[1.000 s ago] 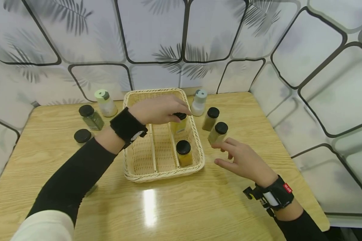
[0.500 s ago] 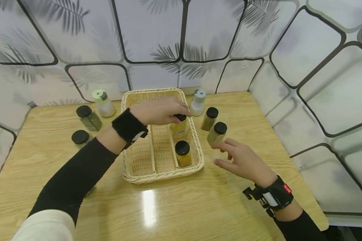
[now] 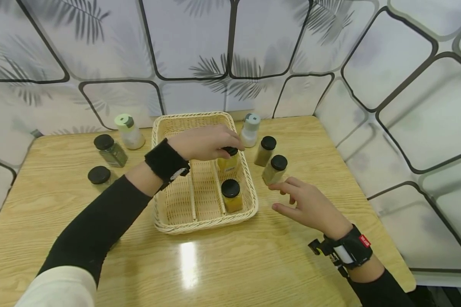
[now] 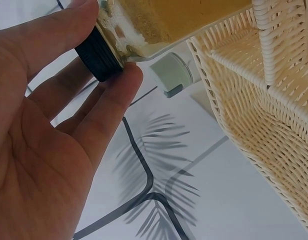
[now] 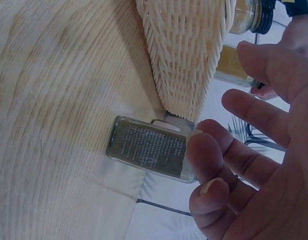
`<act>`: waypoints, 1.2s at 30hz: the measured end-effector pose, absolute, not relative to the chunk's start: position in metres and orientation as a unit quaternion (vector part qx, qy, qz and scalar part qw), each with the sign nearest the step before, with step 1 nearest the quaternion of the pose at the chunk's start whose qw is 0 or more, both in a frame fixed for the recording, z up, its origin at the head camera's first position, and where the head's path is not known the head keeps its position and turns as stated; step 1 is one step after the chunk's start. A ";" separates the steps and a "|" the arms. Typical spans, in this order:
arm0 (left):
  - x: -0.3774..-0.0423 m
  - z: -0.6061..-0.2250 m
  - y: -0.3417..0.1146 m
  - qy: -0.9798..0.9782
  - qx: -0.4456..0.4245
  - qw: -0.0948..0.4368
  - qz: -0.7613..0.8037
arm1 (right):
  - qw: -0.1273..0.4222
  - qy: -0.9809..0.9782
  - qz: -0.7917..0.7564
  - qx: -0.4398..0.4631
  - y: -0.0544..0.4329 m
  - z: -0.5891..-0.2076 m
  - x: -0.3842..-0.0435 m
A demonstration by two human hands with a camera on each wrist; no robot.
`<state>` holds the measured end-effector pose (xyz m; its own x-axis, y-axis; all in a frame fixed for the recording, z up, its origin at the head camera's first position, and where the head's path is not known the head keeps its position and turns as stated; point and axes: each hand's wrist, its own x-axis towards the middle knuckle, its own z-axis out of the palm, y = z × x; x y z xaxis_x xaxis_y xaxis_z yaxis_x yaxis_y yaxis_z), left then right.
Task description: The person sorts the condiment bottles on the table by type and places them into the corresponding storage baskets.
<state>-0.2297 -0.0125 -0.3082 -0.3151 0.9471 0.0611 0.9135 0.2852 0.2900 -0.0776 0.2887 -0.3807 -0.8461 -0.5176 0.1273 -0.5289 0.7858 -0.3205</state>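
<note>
My left hand (image 3: 207, 143) reaches over the wicker basket (image 3: 207, 228) and pinches the black lid of a spice jar (image 3: 228, 163) filled with yellow powder. That jar is upright in the basket's right compartment, towards the back; in the left wrist view the thumb and fingertips grip its lid (image 4: 100, 56). A second yellow spice jar (image 3: 232, 202) stands in front of it in the same compartment. Right of the basket, my right hand (image 3: 311, 207) hovers with loosely bent fingers, holding nothing. Its fingertips are close to a jar of greenish-brown spice (image 5: 149, 149); whether they touch is unclear.
Another black-lidded jar (image 3: 265, 151) and a white-capped shaker (image 3: 250, 130) stand right of the basket. To the left are a green-capped shaker (image 3: 129, 131), a jar of green herbs (image 3: 111, 150) and a partly hidden jar (image 3: 100, 177). A patterned wall (image 3: 192, 42) borders the wooden table (image 3: 238, 264).
The head view has shifted slightly, so the scene drifts a little leftward. Both hands keep nearly the same pose, the left one still on the jar's lid.
</note>
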 end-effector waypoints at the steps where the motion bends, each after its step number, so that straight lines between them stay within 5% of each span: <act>1: -0.230 -0.308 -0.012 0.800 0.581 0.061 0.135 | 0.016 -0.945 0.174 0.277 0.289 -0.381 -0.078; 36: -0.235 -0.323 -0.006 0.792 0.590 0.077 0.135 | 0.006 -0.946 0.181 0.268 0.292 -0.384 -0.077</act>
